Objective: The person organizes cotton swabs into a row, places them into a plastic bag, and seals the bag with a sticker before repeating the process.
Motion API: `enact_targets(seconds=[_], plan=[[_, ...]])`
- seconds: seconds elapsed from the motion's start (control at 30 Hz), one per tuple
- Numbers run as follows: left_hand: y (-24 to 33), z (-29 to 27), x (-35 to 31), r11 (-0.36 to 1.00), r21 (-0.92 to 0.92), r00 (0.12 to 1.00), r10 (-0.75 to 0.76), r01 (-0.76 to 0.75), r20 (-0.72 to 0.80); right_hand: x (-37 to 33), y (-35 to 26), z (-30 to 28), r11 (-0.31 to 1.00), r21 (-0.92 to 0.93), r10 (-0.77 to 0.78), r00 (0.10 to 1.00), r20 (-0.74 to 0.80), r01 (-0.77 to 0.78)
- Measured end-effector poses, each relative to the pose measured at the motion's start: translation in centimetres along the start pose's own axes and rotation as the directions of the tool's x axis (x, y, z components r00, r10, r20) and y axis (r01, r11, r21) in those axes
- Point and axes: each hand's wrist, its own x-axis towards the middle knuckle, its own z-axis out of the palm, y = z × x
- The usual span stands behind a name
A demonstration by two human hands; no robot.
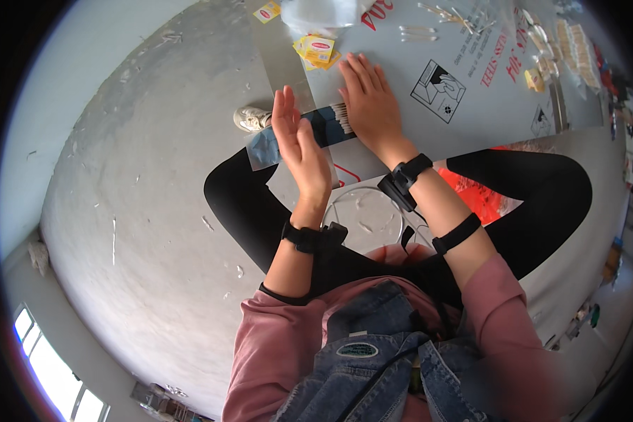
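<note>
Blue packet (321,127) beside right grip (374,112)

Pretty bright, soft light here. That window (49,366), way down-left of my table (492,119), is blown out white. Floor (155,176) left of the table curves hard, clutter (607,77) right of it goes soft, and a blurry smudge hits my right sleeve (496,295) below it.

A framed black pictogram (437,91) of a hand stands on the grey bench (429,139). Red capitals and numerals (498,56) run to its right, more red numerals (378,13) above-left. Left of it, yellow packets (318,49) carry red labels; well below, a denim garment (394,344) bears an oval lettered patch (357,349).
</note>
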Motion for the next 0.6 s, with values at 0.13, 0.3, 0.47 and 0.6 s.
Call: enact_targets(seconds=[0.13,0.3,0.47,0.6], plan=[[-0.2,-0.7,-0.7,0.974,-0.192,0.993,-0.12,0.122,0.023,-0.6,-0.1,0.0,1.0,0.024,0.008,1.0,-0.004,-0.007],[-1.1,1.4,-0.1,0.946,-0.3,0.991,-0.105,0.124,0.077,-0.4,0.0,0.0,1.0,0.0,0.02,1.0,0.004,-0.02],[-1.8,3.1,0.6,0.952,-0.281,0.981,-0.076,0.124,0.176,-0.4,0.1,0.0,1.0,-0.008,0.024,1.0,0.004,-0.024],[-1.7,3.7,0.4,0.949,-0.286,0.98,-0.082,0.132,0.18,-0.5,-0.1,-0.2,0.999,-0.01,0.038,0.999,0.015,-0.037]])
